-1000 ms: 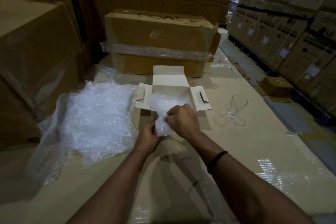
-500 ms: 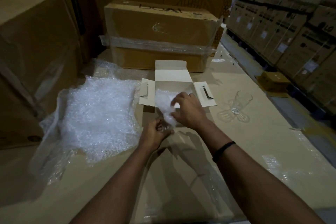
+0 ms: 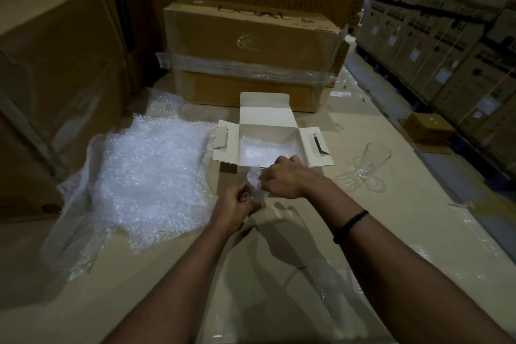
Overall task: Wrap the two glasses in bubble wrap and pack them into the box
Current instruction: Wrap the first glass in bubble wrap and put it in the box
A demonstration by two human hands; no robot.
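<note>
From the head camera: clamping the bubble-wrapped glass (image 3: 255, 181) with left hand (image 3: 240, 211) and right hand (image 3: 286, 180), just before the open white carton (image 3: 266, 117); wrapping seemingly unfinished, nothing packed. Left to wrap: bare glass (image 3: 370, 160) standing well right, beside no wrap; bubble wrap heap (image 3: 156, 176) at left

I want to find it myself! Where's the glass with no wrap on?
Find the small white box with open flaps. To its right stands a clear glass, alone and bare, unlike the bubble-wrapped one held by the left hand and right hand.
</note>
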